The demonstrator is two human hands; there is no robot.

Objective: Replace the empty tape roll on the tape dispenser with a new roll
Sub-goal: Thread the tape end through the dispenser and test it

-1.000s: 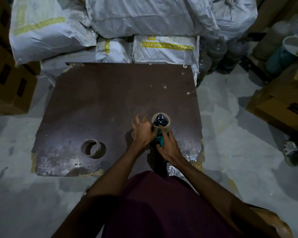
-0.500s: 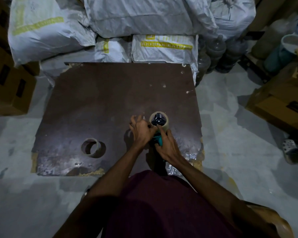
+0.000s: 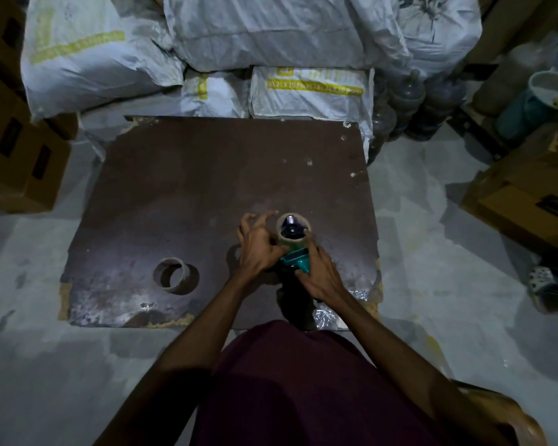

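A teal tape dispenser (image 3: 295,260) stands on the dark brown board (image 3: 207,188), near its front right. A beige tape roll (image 3: 282,243) sits on the dispenser's black hub. My right hand (image 3: 319,273) grips the teal body from the right, with its forefinger reaching up onto the roll's right rim. My left hand (image 3: 258,247) is at the roll's left side. Its thumb and forefinger pinch at the roll's near edge, and the other fingers are lifted and spread. An empty cardboard core (image 3: 169,260) lies alone on the board's front left.
White woven sacks (image 3: 271,37) are piled behind the board. Cardboard boxes stand at the left (image 3: 20,156) and right (image 3: 529,194). Dark bottles (image 3: 409,104) stand at the back right. A crumpled piece of foil (image 3: 326,315) lies at the board's front edge. Around it is grey concrete floor.
My left hand's outer fingers have lifted and spread further apart beside the roll. My right hand, the dispenser and the empty core have stayed where they were.
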